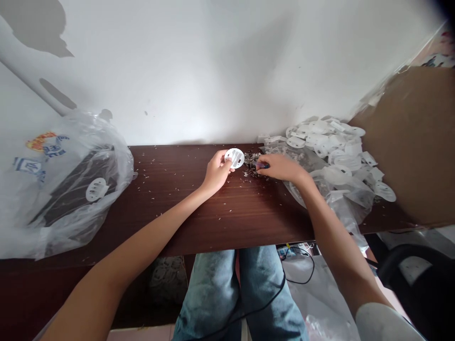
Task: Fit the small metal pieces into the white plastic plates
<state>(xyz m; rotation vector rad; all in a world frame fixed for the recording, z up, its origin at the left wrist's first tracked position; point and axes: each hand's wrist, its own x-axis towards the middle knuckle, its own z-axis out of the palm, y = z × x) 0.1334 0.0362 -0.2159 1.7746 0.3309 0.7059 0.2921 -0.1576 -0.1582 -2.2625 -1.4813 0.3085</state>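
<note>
Between the thumb and fingers of my left hand (216, 171) is a round white plastic plate (234, 157) with slots in it, held tilted above the table. Just to its right, my right hand (277, 166) reaches over a small heap of tiny dark and pale pieces (251, 163). Its thumb and fingertips are pinched together. A bit of something bluish-purple shows at those fingertips, too small to name.
On the right, many similar white plates (332, 142) pile on clear plastic beside a brown cardboard box (415, 142). A clear plastic bag (121, 166) with one white plate (96, 189) lies left. Small white scraps dot the dark wooden table (199, 232); a white wall stands behind.
</note>
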